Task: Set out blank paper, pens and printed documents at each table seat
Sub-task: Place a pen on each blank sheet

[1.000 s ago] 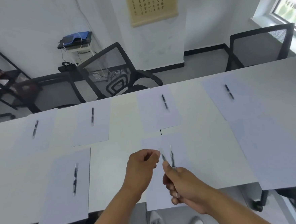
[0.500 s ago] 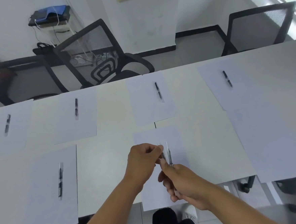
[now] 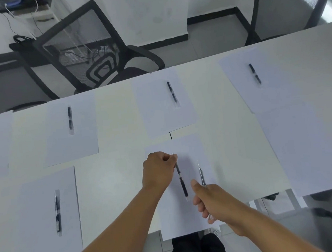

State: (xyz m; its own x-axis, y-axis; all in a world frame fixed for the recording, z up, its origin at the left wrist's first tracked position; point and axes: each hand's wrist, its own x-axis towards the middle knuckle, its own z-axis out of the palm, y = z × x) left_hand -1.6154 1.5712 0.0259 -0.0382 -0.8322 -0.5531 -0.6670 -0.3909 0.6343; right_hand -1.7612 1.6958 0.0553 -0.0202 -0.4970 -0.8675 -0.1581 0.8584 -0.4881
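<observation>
- Left hand (image 3: 158,170): fingers curled, fingertips pinching the upper end of a black pen (image 3: 181,180); the pen slants down toward 5 o'clock from the hand, over the near centre sheet (image 3: 189,218). Whether the pen's lower end touches the sheet cannot be told.
- Right hand (image 3: 213,199): fingers closed round a second pen (image 3: 201,175), whose thin tip points toward 12 o'clock; its other end sticks out below the fist.
- The two pens run nearly parallel, near each other, the second at 3 o'clock of the first.
- Near centre sheet: blank, overhanging the near edge of the white table (image 3: 118,180).
- Near left sheet (image 3: 39,213), at 9 o'clock of the hands: one pen (image 3: 58,212) lying lengthwise on it.
- Far row, at 10, 12 and 2 o'clock: far left sheet (image 3: 74,144) with pen (image 3: 70,119); far centre sheet (image 3: 160,114) with pen (image 3: 172,94); far right sheet (image 3: 243,93) with pen (image 3: 255,76).
- Near right sheet (image 3: 310,151), at 3 o'clock: blank, no pen on it, well apart from both hands.
- Beyond the table: black mesh chair (image 3: 85,50) at 11 o'clock, second chair (image 3: 286,7) at 1 o'clock.
- Nothing lies between the hands and the near centre sheet.
</observation>
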